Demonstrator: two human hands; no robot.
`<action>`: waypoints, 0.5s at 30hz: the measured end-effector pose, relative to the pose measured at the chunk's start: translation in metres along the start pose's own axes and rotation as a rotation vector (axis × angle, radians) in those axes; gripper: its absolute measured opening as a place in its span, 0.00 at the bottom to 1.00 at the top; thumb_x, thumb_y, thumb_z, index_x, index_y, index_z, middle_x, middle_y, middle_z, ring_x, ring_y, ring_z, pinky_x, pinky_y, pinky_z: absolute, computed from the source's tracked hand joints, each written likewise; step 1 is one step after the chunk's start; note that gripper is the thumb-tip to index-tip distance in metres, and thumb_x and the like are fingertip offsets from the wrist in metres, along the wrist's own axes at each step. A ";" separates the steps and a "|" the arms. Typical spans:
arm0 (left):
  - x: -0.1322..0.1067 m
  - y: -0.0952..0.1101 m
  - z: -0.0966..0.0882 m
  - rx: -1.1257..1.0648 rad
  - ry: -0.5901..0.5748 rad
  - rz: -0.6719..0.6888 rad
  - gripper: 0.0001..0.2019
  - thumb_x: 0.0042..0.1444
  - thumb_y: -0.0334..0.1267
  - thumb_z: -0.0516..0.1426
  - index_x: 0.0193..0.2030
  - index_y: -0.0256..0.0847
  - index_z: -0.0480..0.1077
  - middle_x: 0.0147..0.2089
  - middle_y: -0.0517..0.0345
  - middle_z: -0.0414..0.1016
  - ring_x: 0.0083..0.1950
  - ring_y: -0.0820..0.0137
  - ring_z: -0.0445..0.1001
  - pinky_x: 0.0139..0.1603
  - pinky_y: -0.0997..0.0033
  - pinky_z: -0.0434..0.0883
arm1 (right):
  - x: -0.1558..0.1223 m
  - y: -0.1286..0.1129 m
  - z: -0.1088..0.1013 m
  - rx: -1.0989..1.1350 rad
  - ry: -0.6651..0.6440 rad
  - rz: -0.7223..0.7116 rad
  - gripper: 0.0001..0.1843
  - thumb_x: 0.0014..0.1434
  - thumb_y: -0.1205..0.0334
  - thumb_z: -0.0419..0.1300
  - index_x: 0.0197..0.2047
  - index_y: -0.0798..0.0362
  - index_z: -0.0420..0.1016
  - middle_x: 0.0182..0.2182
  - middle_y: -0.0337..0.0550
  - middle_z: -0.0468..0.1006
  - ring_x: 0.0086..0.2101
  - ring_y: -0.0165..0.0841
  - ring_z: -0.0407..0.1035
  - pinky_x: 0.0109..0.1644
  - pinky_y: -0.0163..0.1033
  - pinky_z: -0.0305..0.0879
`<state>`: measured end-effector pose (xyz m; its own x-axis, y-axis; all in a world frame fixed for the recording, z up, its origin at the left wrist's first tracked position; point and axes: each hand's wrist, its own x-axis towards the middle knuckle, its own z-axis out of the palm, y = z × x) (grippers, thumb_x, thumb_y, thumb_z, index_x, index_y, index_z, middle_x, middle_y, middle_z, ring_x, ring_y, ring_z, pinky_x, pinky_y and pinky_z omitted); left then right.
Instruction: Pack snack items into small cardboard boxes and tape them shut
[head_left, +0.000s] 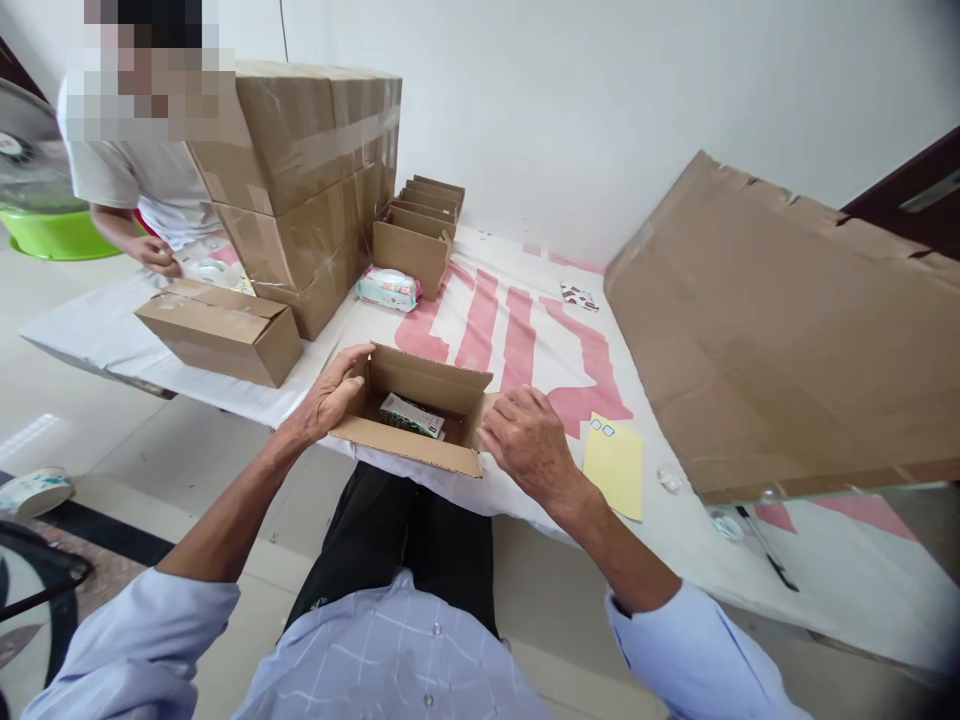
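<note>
An open cardboard box (411,451) sits at the table's near edge, its long side flaps standing up. Inside lies a small white, green and black printed packet (412,415). My left hand (335,393) grips the box's left end, with the thumb over the rim. At the opposite end, my right hand (529,440) has its fingers curled around the short end flap, the fingertips partly hidden. Just right of that hand, a yellow sheet (613,465) with two small drawn shapes lies on the cloth.
Taped cartons (300,150) are stacked at the left, beside a closed box (221,330). Behind are a wipes pack (388,288) and several open boxes (412,245). A large cardboard sheet (795,350) leans at right, near a black pen (766,548). A co-worker (165,190) stands far left.
</note>
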<state>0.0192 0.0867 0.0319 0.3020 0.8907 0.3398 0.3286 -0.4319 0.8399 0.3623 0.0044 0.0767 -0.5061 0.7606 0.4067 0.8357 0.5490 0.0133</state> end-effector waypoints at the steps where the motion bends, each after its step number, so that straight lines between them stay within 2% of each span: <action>1: -0.003 -0.001 0.001 -0.005 0.035 -0.017 0.26 0.67 0.46 0.52 0.69 0.43 0.71 0.73 0.48 0.73 0.75 0.49 0.69 0.80 0.46 0.64 | -0.005 0.002 0.001 -0.016 -0.012 0.009 0.13 0.73 0.64 0.63 0.35 0.47 0.81 0.34 0.50 0.80 0.43 0.49 0.71 0.52 0.58 0.69; 5: -0.018 0.001 0.005 0.002 0.107 -0.086 0.18 0.68 0.48 0.53 0.58 0.44 0.72 0.65 0.50 0.76 0.68 0.51 0.73 0.75 0.52 0.67 | -0.008 0.007 0.008 -0.037 -0.069 0.009 0.15 0.75 0.61 0.63 0.33 0.47 0.79 0.31 0.49 0.79 0.38 0.46 0.71 0.45 0.53 0.67; 8: -0.030 0.005 0.009 0.037 0.127 -0.081 0.18 0.66 0.49 0.57 0.58 0.44 0.69 0.64 0.50 0.75 0.66 0.52 0.72 0.72 0.53 0.69 | 0.008 0.002 0.012 -0.023 -0.144 0.022 0.12 0.72 0.59 0.69 0.33 0.47 0.80 0.33 0.49 0.81 0.38 0.45 0.74 0.42 0.49 0.67; 12: -0.042 0.004 0.018 0.030 0.186 -0.058 0.17 0.69 0.49 0.55 0.59 0.44 0.69 0.64 0.48 0.74 0.69 0.51 0.71 0.74 0.51 0.68 | 0.046 -0.016 0.014 -0.054 -0.429 0.038 0.10 0.70 0.54 0.72 0.40 0.51 0.84 0.38 0.52 0.86 0.41 0.47 0.80 0.43 0.46 0.71; 15: -0.045 0.002 0.022 0.009 0.214 -0.041 0.19 0.71 0.51 0.56 0.61 0.44 0.70 0.67 0.45 0.73 0.72 0.50 0.69 0.76 0.49 0.66 | 0.074 -0.026 0.019 -0.062 -0.710 0.072 0.15 0.70 0.50 0.71 0.46 0.55 0.86 0.45 0.58 0.88 0.47 0.52 0.83 0.49 0.47 0.76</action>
<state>0.0257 0.0427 0.0085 0.0916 0.9171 0.3879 0.3448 -0.3947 0.8517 0.2990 0.0534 0.0896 -0.4479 0.8479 -0.2837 0.8723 0.4840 0.0694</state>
